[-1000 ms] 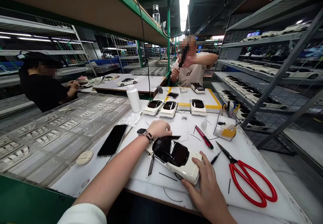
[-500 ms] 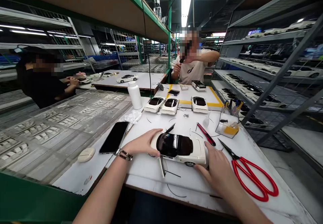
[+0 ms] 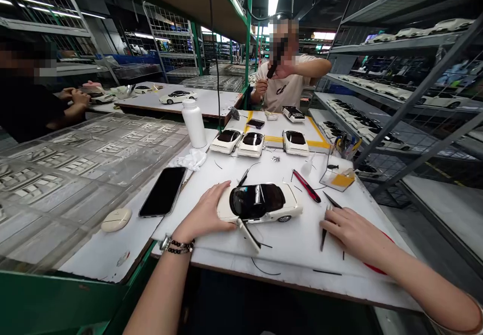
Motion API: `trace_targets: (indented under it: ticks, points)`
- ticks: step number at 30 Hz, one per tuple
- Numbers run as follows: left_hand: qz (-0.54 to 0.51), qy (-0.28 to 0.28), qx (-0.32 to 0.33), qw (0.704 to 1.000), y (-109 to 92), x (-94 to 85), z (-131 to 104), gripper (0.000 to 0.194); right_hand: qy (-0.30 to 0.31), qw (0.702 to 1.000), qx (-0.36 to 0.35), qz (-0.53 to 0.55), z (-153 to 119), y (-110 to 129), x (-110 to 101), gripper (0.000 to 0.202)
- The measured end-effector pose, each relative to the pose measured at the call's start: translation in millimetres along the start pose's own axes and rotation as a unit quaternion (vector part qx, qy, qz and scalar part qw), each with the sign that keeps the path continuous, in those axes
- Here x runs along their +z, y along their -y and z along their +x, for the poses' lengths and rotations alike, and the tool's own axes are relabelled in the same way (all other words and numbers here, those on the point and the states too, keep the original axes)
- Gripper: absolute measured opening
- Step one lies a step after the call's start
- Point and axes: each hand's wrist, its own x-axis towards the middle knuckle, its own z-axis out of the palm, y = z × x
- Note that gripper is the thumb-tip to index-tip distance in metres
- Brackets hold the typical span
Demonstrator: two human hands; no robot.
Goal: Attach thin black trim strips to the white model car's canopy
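Observation:
A white model car (image 3: 260,203) with a black roof and dark windows stands on the white work table, its doors swung out on both sides. My left hand (image 3: 209,214) grips its front end, thumb on the near side and fingers over the far side. To the right of the car, my right hand (image 3: 349,232) is closed around what looks like dark tweezers (image 3: 323,239), their pointed end towards the table edge. Red-handled scissors (image 3: 377,268) lie mostly hidden under that hand and forearm. A red and black utility knife (image 3: 306,186) rests behind the car.
Several white model cars (image 3: 251,144) stand further back, with a white bottle (image 3: 194,123) beside them. A phone (image 3: 163,191), an oval case (image 3: 116,220) and parts trays (image 3: 75,164) are at left. A clear tool holder (image 3: 337,176) stands at right. A co-worker (image 3: 281,86) faces me.
My right hand has left the car's rear and moved right, over the scissors, where it now holds the dark tweezers. My left hand stays on the car's front. The view has shifted slightly.

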Motion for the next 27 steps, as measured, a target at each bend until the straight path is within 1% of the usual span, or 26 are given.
trace_targets:
  ticks: [3, 5, 6, 8, 10, 12, 15, 17, 20, 23, 27]
  points:
    - [0.024, -0.049, -0.029, 0.998, -12.3, 13.1, -4.6, 0.096, -0.043, 0.998, 0.006, 0.055, 1.1, 5.3, -11.5, 0.014]
    - [0.045, -0.079, -0.06, 0.994, -21.8, 23.6, -6.4, 0.094, -0.101, 0.989, 0.03, 0.101, 2.8, 12.3, -17.9, 0.004]
    - [0.054, -0.094, -0.072, 0.991, -25.6, 28.7, -6.9, 0.093, -0.138, 0.981, 0.049, 0.128, 5.2, 17.1, -20.0, 0.005]
    - [0.063, -0.117, -0.078, 0.988, -29.5, 37.4, -7.5, 0.091, -0.213, 0.954, 0.095, 0.186, 14.0, 28.7, -21.4, 0.01]
    - [0.062, -0.134, -0.063, 0.987, -28.0, 43.4, -8.2, 0.088, -0.259, 0.925, 0.136, 0.244, 27.9, 41.4, -19.1, 0.012]
    - [0.059, -0.147, -0.041, 0.987, -23.0, 46.8, -9.5, 0.085, -0.265, 0.906, 0.156, 0.291, 43.3, 53.5, -14.4, 0.013]
    - [0.06, -0.165, -0.016, 0.984, -16.1, 48.7, -11.5, 0.082, -0.248, 0.902, 0.15, 0.321, 60.8, 67.9, -7.2, 0.015]
    - [0.064, -0.17, -0.007, 0.983, -14.5, 48.8, -12.4, 0.08, -0.242, 0.909, 0.132, 0.313, 66.3, 73.6, -4.0, 0.014]
    - [0.067, -0.172, -0.004, 0.983, -15.5, 48.5, -12.9, 0.077, -0.239, 0.925, 0.089, 0.282, 69.1, 76.1, -2.2, 0.01]
    - [0.071, -0.171, -0.007, 0.983, -16.7, 48.5, -13.1, 0.076, -0.224, 0.939, 0.049, 0.256, 71.6, 73.5, -2.2, 0.011]
    - [0.068, -0.173, -0.005, 0.983, -15.7, 49.4, -13.2, 0.075, -0.194, 0.95, 0.017, 0.243, 77.4, 68.1, -2.3, 0.01]
